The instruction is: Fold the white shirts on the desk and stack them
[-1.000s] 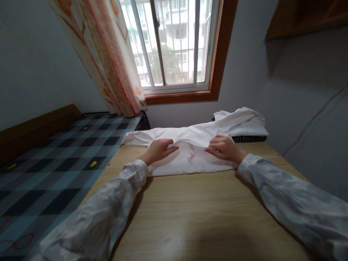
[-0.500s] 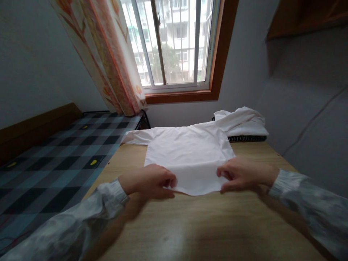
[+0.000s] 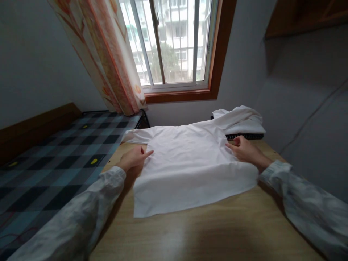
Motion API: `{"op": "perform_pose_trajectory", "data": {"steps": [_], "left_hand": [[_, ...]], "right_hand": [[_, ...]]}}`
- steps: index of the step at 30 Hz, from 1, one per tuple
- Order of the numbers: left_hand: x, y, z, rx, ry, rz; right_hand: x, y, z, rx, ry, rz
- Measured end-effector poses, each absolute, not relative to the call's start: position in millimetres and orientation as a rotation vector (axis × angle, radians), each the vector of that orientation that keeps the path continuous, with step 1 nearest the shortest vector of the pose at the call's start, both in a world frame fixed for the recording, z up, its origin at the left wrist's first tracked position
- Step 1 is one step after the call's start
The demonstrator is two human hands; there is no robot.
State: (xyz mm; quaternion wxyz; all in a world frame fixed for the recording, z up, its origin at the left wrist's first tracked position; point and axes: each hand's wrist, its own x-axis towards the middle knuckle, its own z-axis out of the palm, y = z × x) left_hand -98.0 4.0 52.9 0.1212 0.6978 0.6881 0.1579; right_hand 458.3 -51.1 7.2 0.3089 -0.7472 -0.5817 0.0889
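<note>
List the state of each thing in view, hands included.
White shirt: spread on the table, lightly wrinkled
Left hand: index finger extended at the shirt's left edge
Right hand: fingers bent at its right edge, grip unclear
White cloth: piled at the far right
Curtain: gathered left
Checked cover: laid flat

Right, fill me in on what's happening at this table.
A person in pale grey, long fabric sleeves is handling a white fabric garment spread on a light wood-grained table. The left hand is at the garment's left edge and the right hand at its right; whether either grips the fabric is unclear. The garment's near end lies toward the person. Beyond the right hand, heaped white cloth sits on a black, ridged object.
</note>
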Motion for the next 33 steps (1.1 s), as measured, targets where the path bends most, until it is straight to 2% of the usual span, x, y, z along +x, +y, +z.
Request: {"op": "perform_pose_trajectory", "data": {"steps": [5, 14, 23, 33], "left_hand": [[-95.7, 15.2, 31.5, 2.1, 1.846, 0.409], [-68.6, 15.6, 30.6, 2.012, 2.138, 0.613], [-85.3, -9.8, 33.3, 2.017, 2.047, 0.452], [-88.7, -60.7, 28.3, 1.985, 1.9, 0.601]], "right_hand": [[465.5, -26.9, -18.5, -1.923, -1.535, 0.497], [444.4, -19.4, -29.0, -1.808, -1.326, 0.421], [452.4, -64.4, -19.5, -1.675, -1.334, 0.826], [450.2, -116.6, -13.2, -1.518, -1.243, 1.101]]}}
